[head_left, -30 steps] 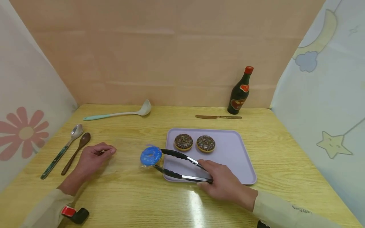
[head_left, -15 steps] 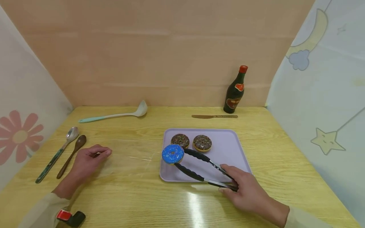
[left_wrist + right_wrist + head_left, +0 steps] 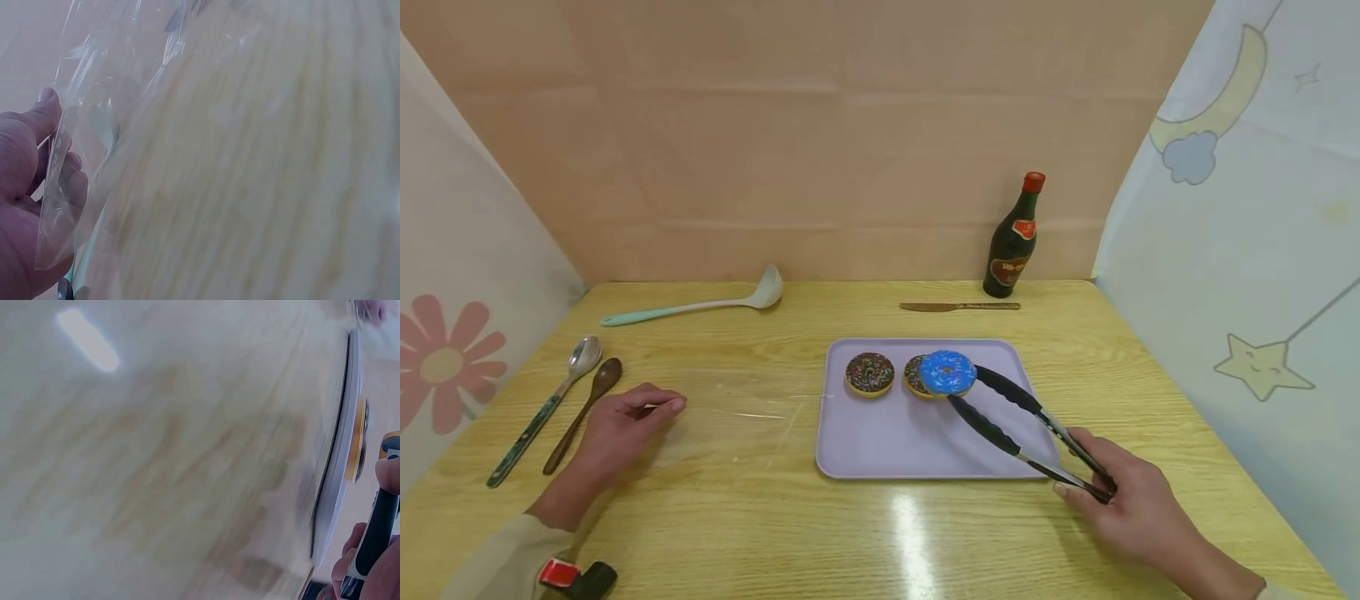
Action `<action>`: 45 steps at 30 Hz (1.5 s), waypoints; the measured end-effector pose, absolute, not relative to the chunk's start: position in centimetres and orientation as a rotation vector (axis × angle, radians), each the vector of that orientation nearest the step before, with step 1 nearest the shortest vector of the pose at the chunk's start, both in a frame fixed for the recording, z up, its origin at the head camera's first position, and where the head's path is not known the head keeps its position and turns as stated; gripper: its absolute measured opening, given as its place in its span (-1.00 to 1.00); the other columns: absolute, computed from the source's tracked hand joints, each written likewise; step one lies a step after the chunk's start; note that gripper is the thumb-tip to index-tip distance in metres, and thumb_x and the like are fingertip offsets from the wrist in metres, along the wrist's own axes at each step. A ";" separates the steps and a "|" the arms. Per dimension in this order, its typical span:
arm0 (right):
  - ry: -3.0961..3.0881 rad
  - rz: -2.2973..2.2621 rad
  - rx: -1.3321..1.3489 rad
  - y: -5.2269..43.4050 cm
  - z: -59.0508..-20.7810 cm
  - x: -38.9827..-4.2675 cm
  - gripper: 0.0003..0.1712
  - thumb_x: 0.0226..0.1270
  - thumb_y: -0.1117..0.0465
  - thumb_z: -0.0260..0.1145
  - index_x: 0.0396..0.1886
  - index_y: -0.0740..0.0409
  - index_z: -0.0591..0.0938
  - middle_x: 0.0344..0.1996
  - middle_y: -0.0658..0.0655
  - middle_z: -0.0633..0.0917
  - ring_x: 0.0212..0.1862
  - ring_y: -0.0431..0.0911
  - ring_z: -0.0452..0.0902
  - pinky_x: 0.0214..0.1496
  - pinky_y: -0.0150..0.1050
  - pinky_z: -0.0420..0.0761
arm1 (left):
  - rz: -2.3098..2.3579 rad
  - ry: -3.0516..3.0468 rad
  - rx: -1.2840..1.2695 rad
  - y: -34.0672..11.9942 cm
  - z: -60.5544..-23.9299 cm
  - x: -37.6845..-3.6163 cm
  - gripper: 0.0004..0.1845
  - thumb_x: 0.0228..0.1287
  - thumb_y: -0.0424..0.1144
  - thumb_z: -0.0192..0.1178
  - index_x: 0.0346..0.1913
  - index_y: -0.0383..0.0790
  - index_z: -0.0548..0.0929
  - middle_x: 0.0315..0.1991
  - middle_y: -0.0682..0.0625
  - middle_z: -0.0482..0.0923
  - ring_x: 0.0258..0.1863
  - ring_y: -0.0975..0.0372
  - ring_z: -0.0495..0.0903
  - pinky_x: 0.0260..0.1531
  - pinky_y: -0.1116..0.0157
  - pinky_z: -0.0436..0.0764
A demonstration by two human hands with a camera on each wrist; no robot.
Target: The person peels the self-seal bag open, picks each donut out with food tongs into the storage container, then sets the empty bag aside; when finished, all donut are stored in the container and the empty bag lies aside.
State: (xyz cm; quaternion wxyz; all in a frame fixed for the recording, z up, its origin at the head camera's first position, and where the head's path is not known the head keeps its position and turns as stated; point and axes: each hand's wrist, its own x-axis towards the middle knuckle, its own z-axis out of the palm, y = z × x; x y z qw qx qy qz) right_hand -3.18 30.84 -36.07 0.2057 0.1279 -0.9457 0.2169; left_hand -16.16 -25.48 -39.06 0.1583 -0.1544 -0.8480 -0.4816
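Note:
My right hand (image 3: 1081, 492) grips the handles of black-tipped metal tongs (image 3: 1015, 425). The tongs clamp a blue iced donut (image 3: 948, 372) and hold it just above a lilac tray (image 3: 917, 454), partly covering the right one of two chocolate sprinkled donuts (image 3: 913, 377). The other chocolate donut (image 3: 870, 373) lies to its left on the tray. My left hand (image 3: 658, 407) rests on the table left of the tray and pinches a clear plastic film (image 3: 112, 125) between thumb and fingers. In the right wrist view the tongs' handle (image 3: 375, 537) and the tray's edge (image 3: 337, 481) show, blurred.
A dark bottle (image 3: 1011, 242) with a red cap stands at the back, with a brown knife (image 3: 958, 307) in front of it. A ladle (image 3: 692, 306) lies at the back left. A metal spoon (image 3: 550, 404) and a wooden spoon (image 3: 583, 412) lie at the left edge. Panels wall three sides.
The tongs have carried the blue donut rightward, from the table left of the tray to above the tray's back by the right chocolate donut. My left hand has barely moved.

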 end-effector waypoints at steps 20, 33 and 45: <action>-2.820 0.396 0.155 35.0 -36.8 -4.0 -0.23 -0.07 0.10 0.54 0.11 0.41 0.49 -0.64 -0.08 0.31 -0.52 -0.13 0.25 -0.48 -0.18 0.25 | -1.268 -2.423 -0.530 -26.1 -38.9 -16.6 -0.92 0.16 -0.48 0.30 -0.30 -0.33 0.75 -0.42 0.00 0.62 -0.45 0.36 0.52 -0.44 0.53 0.46; -2.880 0.385 0.136 35.0 -36.7 -4.0 -0.13 -0.08 0.01 0.56 0.14 0.44 0.45 -0.48 0.02 0.48 -0.45 -0.08 0.32 -0.42 -0.09 0.35 | -0.983 -2.551 -0.634 -26.2 -38.5 -17.6 -0.94 0.10 -0.37 0.38 -0.35 -0.16 0.77 -0.44 0.17 0.57 -0.44 0.40 0.47 -0.43 0.52 0.42; -2.860 0.518 0.023 35.1 -36.2 -4.3 -0.18 0.04 0.01 0.49 0.16 0.43 0.40 -0.62 -0.02 0.35 -0.53 -0.12 0.26 -0.46 -0.18 0.26 | -1.030 -2.595 -0.729 -26.1 -38.9 -18.2 -0.95 0.10 -0.41 0.36 -0.35 -0.23 0.76 -0.45 0.16 0.53 -0.49 0.35 0.48 -0.48 0.39 0.48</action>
